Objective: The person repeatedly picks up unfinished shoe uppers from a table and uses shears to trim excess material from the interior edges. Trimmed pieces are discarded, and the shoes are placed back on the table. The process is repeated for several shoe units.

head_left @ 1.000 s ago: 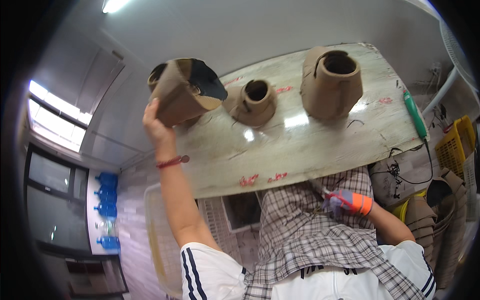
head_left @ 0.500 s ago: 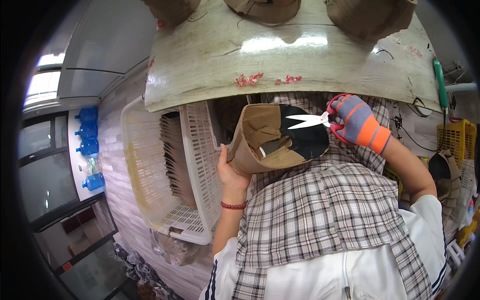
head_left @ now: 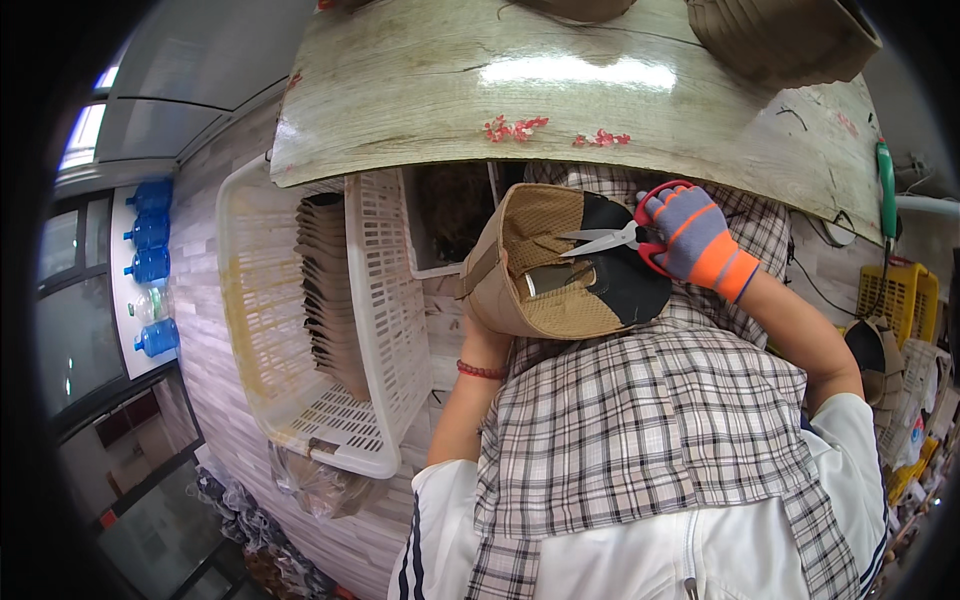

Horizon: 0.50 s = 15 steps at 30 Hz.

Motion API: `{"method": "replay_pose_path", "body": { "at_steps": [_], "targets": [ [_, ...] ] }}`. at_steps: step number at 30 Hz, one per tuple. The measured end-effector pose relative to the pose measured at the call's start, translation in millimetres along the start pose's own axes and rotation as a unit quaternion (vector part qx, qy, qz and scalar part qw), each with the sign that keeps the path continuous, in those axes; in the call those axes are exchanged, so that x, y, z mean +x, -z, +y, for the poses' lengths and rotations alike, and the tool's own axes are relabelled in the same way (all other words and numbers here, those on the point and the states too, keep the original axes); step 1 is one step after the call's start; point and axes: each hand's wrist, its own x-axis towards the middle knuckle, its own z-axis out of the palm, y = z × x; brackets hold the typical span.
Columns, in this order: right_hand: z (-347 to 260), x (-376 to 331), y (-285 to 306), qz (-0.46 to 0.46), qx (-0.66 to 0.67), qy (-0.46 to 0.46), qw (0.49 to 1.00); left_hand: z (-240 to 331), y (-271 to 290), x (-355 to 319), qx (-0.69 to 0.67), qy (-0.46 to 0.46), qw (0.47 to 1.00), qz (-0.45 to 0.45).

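A tan cap with a black inner panel lies tilted over my lap, its opening facing up. My left hand supports it from its left side, most of the fingers hidden behind the fabric. In my right hand, which wears a grey and orange glove, are scissors with red handles. Their blades stand slightly apart and reach over the opening of the cap. Inside the cap a small label patch shows against the tan mesh lining.
The wood-patterned table stands ahead, with more tan caps at its far side. A white plastic basket on my left holds a stack of nested caps. At the right are a green-handled tool and a yellow crate.
My left hand has slid further under the cap, and the cap's opening is turned up more. The scissors' blades have come further into the opening, with the gap between them a little wider.
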Motion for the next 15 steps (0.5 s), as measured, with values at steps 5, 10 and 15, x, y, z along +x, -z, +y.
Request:
{"method": "replay_pose_path", "body": {
  "at_steps": [5,10,15],
  "targets": [
    [8.0,-4.7,-12.6,-0.02,-0.014,-0.012,1.0,-6.2,2.9,7.9,0.323,-0.083,0.943,-0.011],
    [8.1,-10.6,0.7,-0.09,0.018,-0.09,0.992,-9.3,-0.1,8.3,0.329,-0.077,0.941,-0.003],
    [-15.2,25.9,12.2,0.07,-0.021,0.056,0.996,3.8,-14.6,16.2,-0.077,0.061,0.995,0.016]
  ]
}}
